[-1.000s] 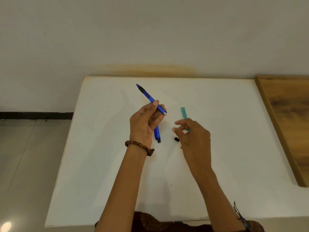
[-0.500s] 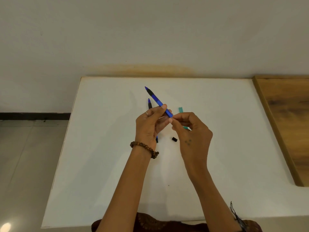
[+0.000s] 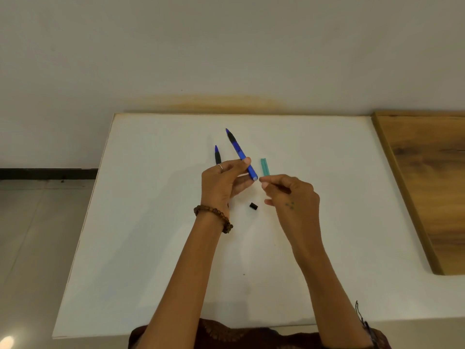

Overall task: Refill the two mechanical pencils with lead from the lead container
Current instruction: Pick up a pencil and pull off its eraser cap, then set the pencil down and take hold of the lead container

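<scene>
A blue mechanical pencil (image 3: 241,153) is held above a white table (image 3: 151,222), its dark-gripped tip pointing up and away and its open rear end angled down toward the person. The left hand (image 3: 222,183) has its thumb and fingers closed around the lower barrel, a thin ring on one finger and a brown beaded bracelet (image 3: 214,217) on the wrist. Just right of the pencil's rear end, the right hand (image 3: 292,195) has thumb and forefinger pinched together, the other fingers loosely curled (whether a lead is caught in that pinch is too fine to tell). The pinched fingertips sit very near the rear end of the pencil, though contact cannot be made out.

A second blue pencil (image 3: 217,155) lies on the table to the left of the held pencil, its tip showing beyond the left hand and the rest hidden behind it. The teal lead container (image 3: 265,167) lies flat to the right of the held pencil, just beyond the right hand's fingertips. A small black cap (image 3: 253,206) rests on the table below the held pencil, between the two hands. Well to the right of the held pencil, a wooden surface (image 3: 432,185) adjoins the table.
</scene>
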